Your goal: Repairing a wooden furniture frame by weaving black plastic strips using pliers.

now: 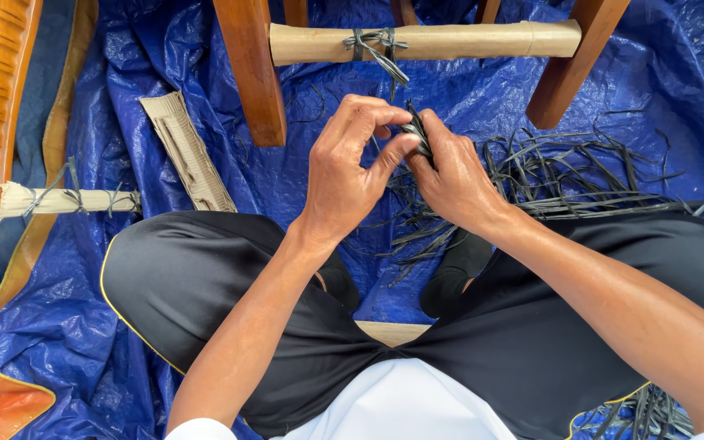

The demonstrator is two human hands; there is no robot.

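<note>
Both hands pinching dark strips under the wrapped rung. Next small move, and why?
Probably draw one strip free of the bunch of thin black flat strips pinched between the left hand and right hand. The tie on the paper-wrapped wooden chair rung just above looks made of the same strips, and more lie loose on the blue plastic tarp.
</note>
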